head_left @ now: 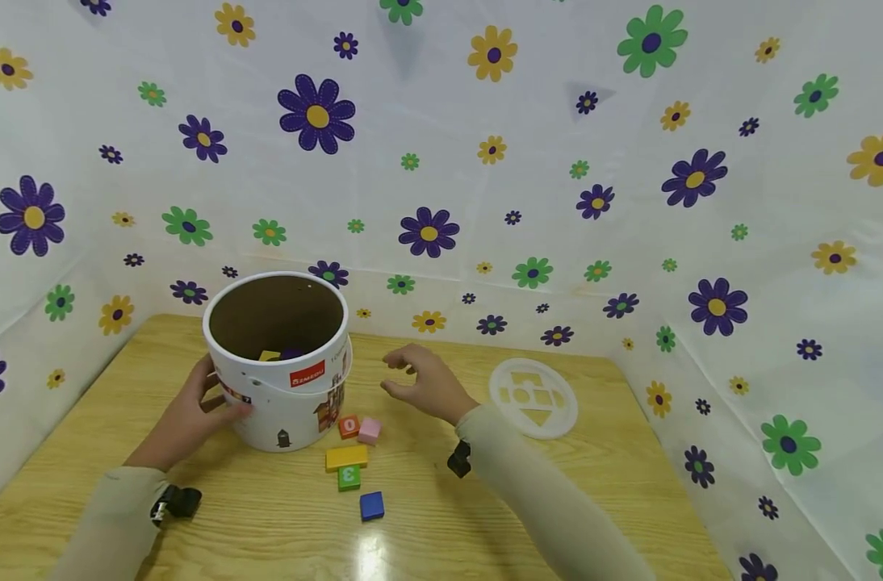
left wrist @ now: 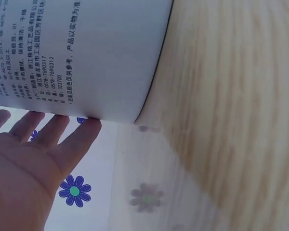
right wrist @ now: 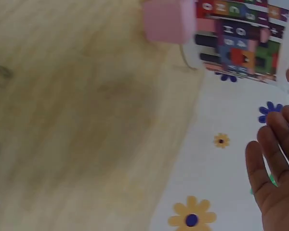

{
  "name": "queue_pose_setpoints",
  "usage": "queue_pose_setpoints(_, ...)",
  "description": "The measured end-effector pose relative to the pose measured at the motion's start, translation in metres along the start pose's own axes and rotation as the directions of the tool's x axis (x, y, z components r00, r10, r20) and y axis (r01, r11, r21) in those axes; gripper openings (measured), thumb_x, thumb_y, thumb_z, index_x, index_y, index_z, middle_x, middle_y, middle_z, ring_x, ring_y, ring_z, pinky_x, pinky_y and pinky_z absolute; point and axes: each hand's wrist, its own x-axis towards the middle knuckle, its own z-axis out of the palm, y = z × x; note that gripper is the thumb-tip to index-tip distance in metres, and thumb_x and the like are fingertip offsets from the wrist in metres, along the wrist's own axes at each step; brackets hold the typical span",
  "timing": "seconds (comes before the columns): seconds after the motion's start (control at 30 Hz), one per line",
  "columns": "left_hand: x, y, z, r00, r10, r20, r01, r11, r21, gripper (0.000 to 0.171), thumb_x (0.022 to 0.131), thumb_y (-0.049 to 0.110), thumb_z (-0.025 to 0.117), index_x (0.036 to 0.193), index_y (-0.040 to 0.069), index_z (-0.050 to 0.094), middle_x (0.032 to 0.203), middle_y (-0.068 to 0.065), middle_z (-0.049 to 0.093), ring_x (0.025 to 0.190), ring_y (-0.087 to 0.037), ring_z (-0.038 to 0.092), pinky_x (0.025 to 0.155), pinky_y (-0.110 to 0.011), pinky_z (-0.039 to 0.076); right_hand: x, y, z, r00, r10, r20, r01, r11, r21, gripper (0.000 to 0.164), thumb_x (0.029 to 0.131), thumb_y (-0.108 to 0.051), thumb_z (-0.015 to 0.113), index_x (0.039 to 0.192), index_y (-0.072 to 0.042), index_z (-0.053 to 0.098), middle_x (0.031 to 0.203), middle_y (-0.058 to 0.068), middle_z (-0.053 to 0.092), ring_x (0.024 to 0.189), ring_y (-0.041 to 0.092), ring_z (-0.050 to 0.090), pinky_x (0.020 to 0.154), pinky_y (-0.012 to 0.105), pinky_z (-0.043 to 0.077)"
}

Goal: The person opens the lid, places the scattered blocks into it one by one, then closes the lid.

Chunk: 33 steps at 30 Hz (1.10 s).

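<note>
A white bucket with printed pictures and a thin handle stands at the table's left; yellow and purple blocks show inside it. My left hand rests on the bucket's left side, thumb toward the front. In the left wrist view its straight fingertips touch the bucket wall, beside printed text. To the right of the bucket, my right hand hovers above the table with thumb and fingers apart, holding nothing. Below it lie a red block marked 0 and a pink block, close to the bucket's base.
In front of these lie a yellow oblong block, a green block marked 3 and a blue block. A round white lid with shaped cutouts lies at the right. Flower-patterned cloth surrounds the wooden table.
</note>
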Motion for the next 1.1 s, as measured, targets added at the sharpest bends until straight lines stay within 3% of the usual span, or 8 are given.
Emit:
queue_pose_setpoints(0.07,0.000,0.001,-0.001,1.000,-0.006,-0.007,0.006,1.000,0.007,0.109,0.095,0.031,0.077,0.167,0.024,-0.003,0.170,-0.019,0.011,0.148,-0.054,0.023,0.113,-0.074,0.033,-0.005,0.006,0.009,0.998,0.037,0.057,-0.038,0.999,0.015,0.039,0.096,-0.024,0.075,0.128,-0.004,0.067,0.122,0.014,0.067,0.114,0.036,0.064,0.098,0.049,0.058)
queue_pose_setpoints(0.2,-0.001,0.002,0.000,1.000,-0.016,-0.017,0.016,0.999,0.028,0.108,0.095,0.034,0.077,0.167,0.019,-0.001,0.169,-0.021,0.013,0.148,-0.055,0.024,0.112,-0.074,0.034,-0.013,0.012,0.024,0.980,0.107,0.165,-0.105,0.994,-0.020,0.044,0.094,-0.032,0.077,0.129,-0.006,0.068,0.123,0.008,0.069,0.112,0.024,0.064,0.098,0.036,0.057)
queue_pose_setpoints(0.33,-0.002,0.002,-0.001,1.000,-0.018,-0.021,0.018,0.999,0.040,0.107,0.095,0.035,0.077,0.167,0.018,0.000,0.169,-0.022,0.014,0.147,-0.056,0.025,0.112,-0.073,0.035,-0.017,0.015,0.034,0.966,0.140,0.218,-0.131,0.990,-0.056,0.043,0.092,-0.034,0.080,0.124,-0.008,0.071,0.118,0.002,0.071,0.106,0.013,0.063,0.097,0.028,0.056)
queue_pose_setpoints(0.57,-0.002,0.002,-0.001,0.999,-0.049,-0.010,0.049,0.998,0.026,0.108,0.096,0.034,0.076,0.167,0.020,-0.003,0.171,-0.020,0.010,0.149,-0.056,0.021,0.112,-0.074,0.035,-0.019,0.022,0.047,0.960,0.143,0.242,-0.135,0.990,-0.049,0.034,0.091,-0.030,0.082,0.119,-0.013,0.073,0.111,-0.006,0.071,0.100,0.003,0.062,0.095,0.021,0.055)
queue_pose_setpoints(1.1,-0.001,0.003,0.000,0.999,-0.044,-0.005,0.044,0.999,0.026,0.106,0.097,0.032,0.075,0.167,0.020,-0.004,0.171,-0.021,0.008,0.149,-0.057,0.021,0.111,-0.074,0.034,-0.026,0.024,0.051,0.958,0.160,0.237,-0.170,0.985,0.024,0.020,0.090,-0.031,0.083,0.102,-0.018,0.073,0.093,-0.013,0.068,0.084,0.002,0.060,0.078,0.017,0.055)
